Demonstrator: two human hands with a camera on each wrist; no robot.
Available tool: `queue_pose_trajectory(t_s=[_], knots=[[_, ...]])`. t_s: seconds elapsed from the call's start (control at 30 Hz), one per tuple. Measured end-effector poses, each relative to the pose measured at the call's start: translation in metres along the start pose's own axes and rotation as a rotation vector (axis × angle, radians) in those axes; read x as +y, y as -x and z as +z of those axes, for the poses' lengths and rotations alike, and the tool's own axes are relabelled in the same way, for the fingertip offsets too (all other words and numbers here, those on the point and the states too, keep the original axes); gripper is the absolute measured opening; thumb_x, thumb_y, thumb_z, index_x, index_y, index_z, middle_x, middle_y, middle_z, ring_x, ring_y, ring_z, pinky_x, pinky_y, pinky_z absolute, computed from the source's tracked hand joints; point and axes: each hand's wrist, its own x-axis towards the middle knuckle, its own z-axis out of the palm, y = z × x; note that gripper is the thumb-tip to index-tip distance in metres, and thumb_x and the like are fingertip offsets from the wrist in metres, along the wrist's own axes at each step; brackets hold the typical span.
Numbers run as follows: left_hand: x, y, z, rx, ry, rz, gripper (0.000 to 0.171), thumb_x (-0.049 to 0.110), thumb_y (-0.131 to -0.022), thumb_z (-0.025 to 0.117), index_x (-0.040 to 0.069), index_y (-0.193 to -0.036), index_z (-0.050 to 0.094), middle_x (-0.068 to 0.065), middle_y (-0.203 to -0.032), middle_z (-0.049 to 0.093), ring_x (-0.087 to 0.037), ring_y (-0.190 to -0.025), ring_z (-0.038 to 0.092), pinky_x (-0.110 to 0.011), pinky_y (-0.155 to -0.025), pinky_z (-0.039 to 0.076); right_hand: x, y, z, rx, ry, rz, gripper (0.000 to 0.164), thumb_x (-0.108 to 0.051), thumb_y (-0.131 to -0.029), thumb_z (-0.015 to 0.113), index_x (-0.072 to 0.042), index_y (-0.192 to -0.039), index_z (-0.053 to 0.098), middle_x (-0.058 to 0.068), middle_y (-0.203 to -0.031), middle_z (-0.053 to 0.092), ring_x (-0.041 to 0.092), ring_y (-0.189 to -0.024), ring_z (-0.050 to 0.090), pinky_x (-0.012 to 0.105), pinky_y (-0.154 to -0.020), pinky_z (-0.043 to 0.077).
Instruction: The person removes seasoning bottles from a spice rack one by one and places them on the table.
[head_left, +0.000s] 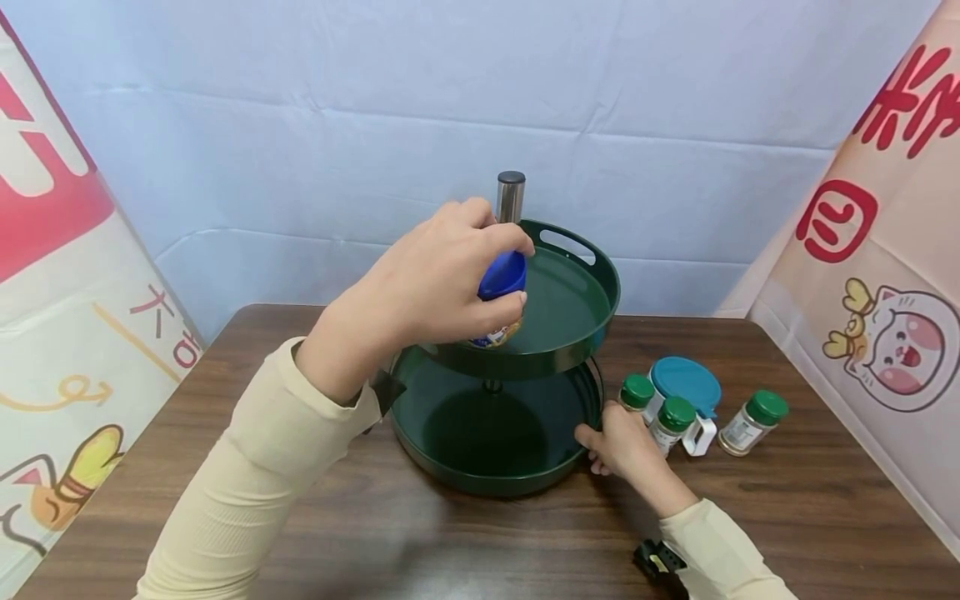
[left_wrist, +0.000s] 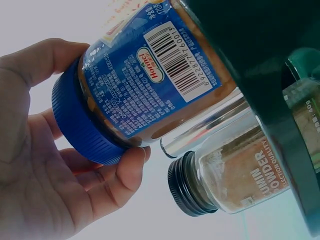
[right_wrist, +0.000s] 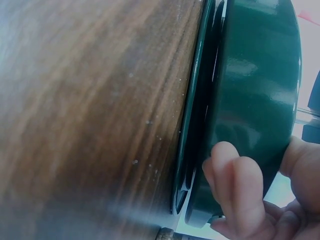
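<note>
My left hand [head_left: 442,271] grips a jar of peanut butter [left_wrist: 155,75] by its blue lid [head_left: 504,275], thumb and fingers spread around it. The jar is upright at the upper tray [head_left: 570,292] of a dark green two-tier turntable stand; whether its base touches the tray is hidden. Close by in the left wrist view stands a cumin powder jar [left_wrist: 240,172] with a black cap, on the upper tier beside the metal post [head_left: 511,200]. My right hand [head_left: 622,442] pinches the wall of the lower tray [head_left: 480,483], thumb over the rim and fingers outside.
Right of the stand, on the wooden table [head_left: 337,533], are green-capped shakers, one [head_left: 753,422] apart at the right and two nearer the stand. Between them sits a white-handled container with a blue lid [head_left: 686,383]. A pale blue cloth [head_left: 337,167] hangs behind the table.
</note>
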Motion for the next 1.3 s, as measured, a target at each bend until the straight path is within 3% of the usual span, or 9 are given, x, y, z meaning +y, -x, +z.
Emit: queue_pose_trajectory(t_s=[0.43,0.77,1.3], knots=[[-0.003,0.019,-0.020,0.056,0.018,-0.026,0.032,0.028,-0.084,0.062,0.013,-0.112,0.063,-0.001,-0.094,0.047,-0.016,-0.086,0.046,-0.031,-0.069,0.046,-0.001,-0.001,0.000,-0.003,-0.004,-0.015,0.024,-0.015,-0.087,0.058,0.007,-0.091,0.049,0.007,-0.058,0.056,0.017,-0.044,0.056,0.030,-0.045,0.047],[-0.009,0.035,-0.022,0.017,-0.002,-0.136,0.031,0.029,-0.083,0.062,0.014,-0.110,0.063,-0.003,-0.098,0.050,-0.017,-0.088,0.048,-0.034,-0.069,0.049,0.001,0.000,-0.003,-0.013,0.003,0.011,0.037,-0.017,-0.087,0.057,0.014,-0.105,0.047,0.006,-0.058,0.057,0.017,-0.045,0.057,0.031,-0.046,0.047],[-0.029,0.073,-0.028,0.036,-0.035,-0.238,0.036,0.035,-0.080,0.069,0.013,-0.108,0.063,-0.006,-0.096,0.053,-0.023,-0.082,0.054,-0.040,-0.063,0.052,0.001,0.000,0.000,-0.007,-0.003,0.000,0.027,-0.016,-0.087,0.057,0.009,-0.095,0.049,0.007,-0.058,0.056,0.017,-0.044,0.056,0.030,-0.045,0.047]])
